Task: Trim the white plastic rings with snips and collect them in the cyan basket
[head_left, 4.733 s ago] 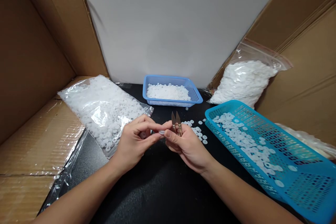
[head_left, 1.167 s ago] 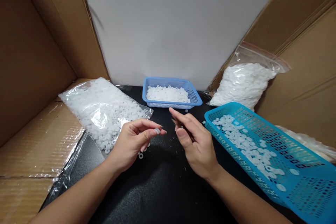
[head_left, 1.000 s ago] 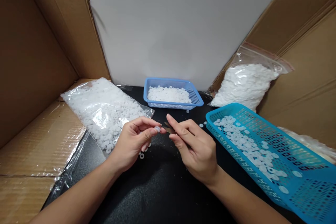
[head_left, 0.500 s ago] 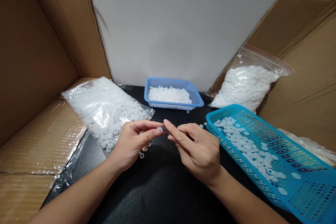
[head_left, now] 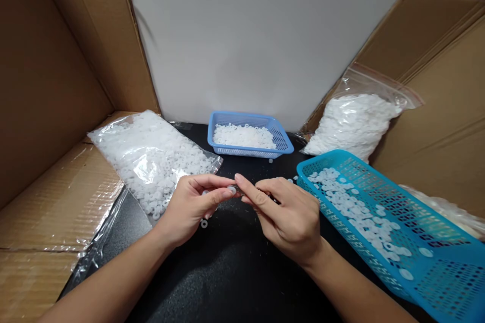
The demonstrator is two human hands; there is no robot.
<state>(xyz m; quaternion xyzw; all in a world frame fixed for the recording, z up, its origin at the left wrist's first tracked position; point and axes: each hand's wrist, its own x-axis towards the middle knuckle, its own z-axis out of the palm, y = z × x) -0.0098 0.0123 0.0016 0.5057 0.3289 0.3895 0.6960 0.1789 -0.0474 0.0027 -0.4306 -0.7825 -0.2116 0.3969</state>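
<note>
Near the clear bag of rings [head_left: 149, 154], in the left hand [head_left: 193, 199], pinched tight on one white washer [head_left: 231, 190]: best to grip just its edge. Keep skin off the thin metal tool [head_left: 237, 188], mostly hidden. In the right hand [head_left: 286, 217], curled round that tool, beside the teal basket [head_left: 441, 267]: best to go slow and steady.

dim light, glare on clear bag [head_left: 153, 161]
</note>
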